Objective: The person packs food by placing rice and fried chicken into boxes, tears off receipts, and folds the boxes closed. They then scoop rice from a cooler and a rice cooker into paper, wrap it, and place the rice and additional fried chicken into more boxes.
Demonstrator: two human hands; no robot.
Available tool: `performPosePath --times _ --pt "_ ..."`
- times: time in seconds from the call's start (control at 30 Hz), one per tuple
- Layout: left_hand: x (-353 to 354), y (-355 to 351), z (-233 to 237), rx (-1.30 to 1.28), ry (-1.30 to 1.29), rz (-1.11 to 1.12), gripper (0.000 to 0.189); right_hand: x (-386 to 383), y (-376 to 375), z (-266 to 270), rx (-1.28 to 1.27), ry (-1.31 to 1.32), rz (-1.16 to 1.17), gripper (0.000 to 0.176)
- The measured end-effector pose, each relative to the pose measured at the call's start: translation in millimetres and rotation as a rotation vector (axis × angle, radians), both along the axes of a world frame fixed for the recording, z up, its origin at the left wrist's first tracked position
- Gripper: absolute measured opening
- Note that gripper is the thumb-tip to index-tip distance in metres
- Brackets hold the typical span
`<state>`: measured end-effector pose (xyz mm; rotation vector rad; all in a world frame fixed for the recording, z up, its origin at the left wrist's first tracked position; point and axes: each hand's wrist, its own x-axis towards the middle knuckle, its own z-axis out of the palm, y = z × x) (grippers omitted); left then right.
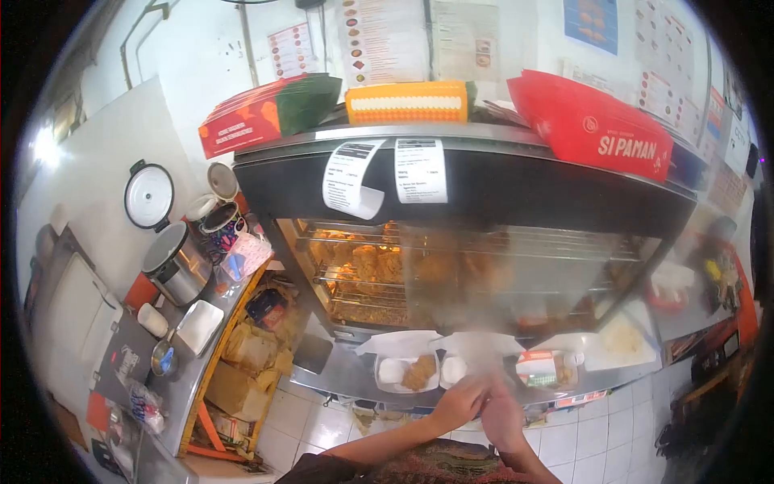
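Observation:
My left hand [461, 403] and my right hand [501, 410] are close together at the front edge of the steel counter. The left fingers are pressed together near the right hand; what they hold, if anything, is too small to name. A blurry haze hides the right fingers. Just beyond them is an open box with white rice [453, 371]. To the left, another open box holds rice [393, 371] and a piece of fried chicken [419, 373]. A red and white carton [538, 368] stands to the right.
Behind the boxes rises a glass warming cabinet [468, 194] with fried chicken [367, 262] inside and two paper slips [421, 171] on its front. Red packaging [597, 121] lies on top. At left are a rice cooker [179, 262] and a white tray [199, 327].

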<state>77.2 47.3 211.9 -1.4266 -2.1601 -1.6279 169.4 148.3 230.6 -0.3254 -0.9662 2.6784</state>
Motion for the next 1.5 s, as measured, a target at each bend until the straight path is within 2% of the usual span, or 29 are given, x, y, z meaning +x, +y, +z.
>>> performPosePath --times 0.1,0.17,0.3,0.4,0.5,0.7,0.8,0.9,1.0,1.1,1.2,1.27,1.33,1.4,1.47,1.5 --pt "-4 4 -20 -0.014 -0.023 -0.055 0.018 0 -3 0 0.025 0.014 -0.005 0.054" --pt "-1 2 -24 0.004 -0.019 -0.074 0.016 0 1 -18 0.031 0.005 -0.016 0.054" --pt "3 -5 -6 0.035 -0.117 -0.082 0.016 1 2 -19 0.104 0.022 0.018 0.058" --pt "4 -3 -3 0.053 -0.501 -0.031 0.014 1 -12 4 0.018 0.024 -0.042 0.062" --pt "1 -9 1 0.018 -0.178 0.041 0.01 4 -11 -1 0.077 0.058 -0.027 0.064" --pt "-1 -15 -11 0.133 0.018 -0.146 0.009 -2 -7 -26 0.304 -0.137 -0.012 0.052" --pt "6 -11 -17 0.235 0.112 -0.098 0.011 0 -5 -31 0.271 -0.179 -0.011 0.054" --pt "0 -17 -42 0.021 -0.003 -0.183 0.01 -16 -20 -18 0.174 -0.053 -0.043 0.057" --pt "-6 -39 -13 -0.066 -0.194 -0.318 0.015 -28 -32 -7 0.221 0.004 -0.098 0.059" --pt "-1 -52 -5 0.071 -0.386 -0.456 0.017 -35 -19 -23 0.513 -0.182 -0.094 0.064" --pt "-13 -51 -18 0.13 -0.346 -0.389 0.016 -58 -13 -33 0.415 -0.233 -0.218 0.068" --pt "-17 -69 7 0.207 -0.179 -0.225 0.015 -71 -26 -6 0.123 0.247 0.089 0.067" --pt "-25 -80 14 0.223 -0.068 -0.14 0.016 -78 -47 24 0.087 0.406 0.163 0.066" --pt "-33 -83 5 0.182 -0.01 -0.137 0.021 -80 -76 47 0.315 0.248 -0.001 0.065" --pt "-40 -89 4 0.088 0.018 -0.123 0.028 -87 -91 51 0.672 0.029 -0.124 0.068" --pt "-43 -90 1 0.044 0.029 -0.118 0.032 -91 -89 42 0.677 -0.023 -0.155 0.069"
